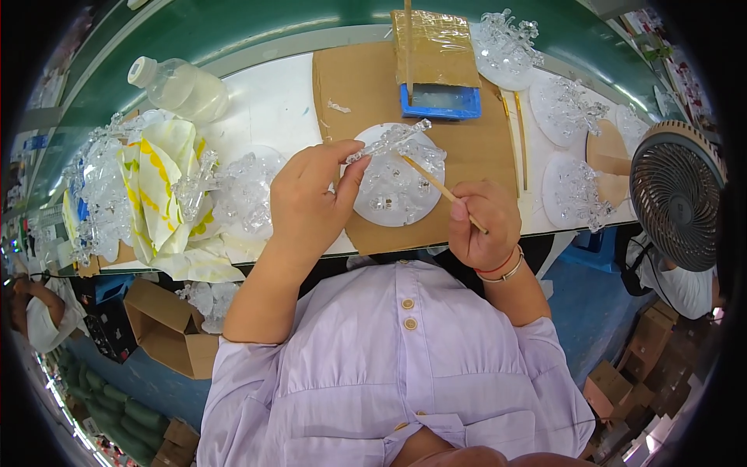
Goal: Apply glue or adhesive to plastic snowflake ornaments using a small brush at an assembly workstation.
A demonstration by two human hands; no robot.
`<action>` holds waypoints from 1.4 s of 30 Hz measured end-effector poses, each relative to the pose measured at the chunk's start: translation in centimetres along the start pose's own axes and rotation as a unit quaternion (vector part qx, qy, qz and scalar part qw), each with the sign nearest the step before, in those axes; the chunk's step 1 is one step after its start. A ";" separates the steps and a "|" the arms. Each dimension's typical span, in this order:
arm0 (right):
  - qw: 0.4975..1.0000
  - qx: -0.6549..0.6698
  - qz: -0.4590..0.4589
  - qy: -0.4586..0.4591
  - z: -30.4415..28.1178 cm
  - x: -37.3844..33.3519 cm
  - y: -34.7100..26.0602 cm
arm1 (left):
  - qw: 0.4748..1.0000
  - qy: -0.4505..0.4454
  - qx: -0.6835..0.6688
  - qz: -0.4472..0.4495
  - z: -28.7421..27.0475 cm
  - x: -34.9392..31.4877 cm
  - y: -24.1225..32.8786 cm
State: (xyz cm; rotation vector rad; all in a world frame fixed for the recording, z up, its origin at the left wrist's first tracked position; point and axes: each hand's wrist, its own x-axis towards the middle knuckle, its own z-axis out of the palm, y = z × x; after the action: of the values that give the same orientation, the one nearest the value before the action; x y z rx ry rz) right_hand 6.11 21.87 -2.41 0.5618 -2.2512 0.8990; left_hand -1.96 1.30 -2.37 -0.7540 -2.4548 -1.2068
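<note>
Left hand [315,187] pinching a clear plastic piece [398,139]; right hand [486,226] gripping a thin wooden stick [440,186].
The piece's long axis slants from the left thumb and fingertips, clamped on its near end, away and rightward over the far part of a round, pale base [424,212] on a cardboard sheet [486,152]. The right fingers are closed around the stick, its tip pointing away and leftward, just beside the piece; whether they touch, I cannot tell. The left hand is nearer the piece.
</note>
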 end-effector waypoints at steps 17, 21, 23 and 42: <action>0.993 -0.020 0.116 0.016 2.1 5.0 -0.4 | 1.000 -0.002 0.000 0.010 0.2 0.1 0.1; 0.995 -0.019 0.095 0.023 2.9 5.4 -0.6 | 1.000 0.002 -0.004 0.009 0.3 0.1 0.1; 0.998 -0.011 0.054 0.042 3.3 5.4 -0.6 | 1.000 -0.001 -0.008 0.009 0.5 0.1 -0.1; 0.999 -0.024 -0.030 -0.038 1.4 1.1 -3.7 | 0.999 0.041 -0.023 0.000 0.6 -0.4 -0.2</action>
State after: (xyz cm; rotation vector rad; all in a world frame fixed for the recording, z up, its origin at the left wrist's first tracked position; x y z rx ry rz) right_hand 6.92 18.19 -0.75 0.6488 -2.3048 0.8044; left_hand -1.78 1.53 -3.09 -0.7031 -2.3685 -1.2709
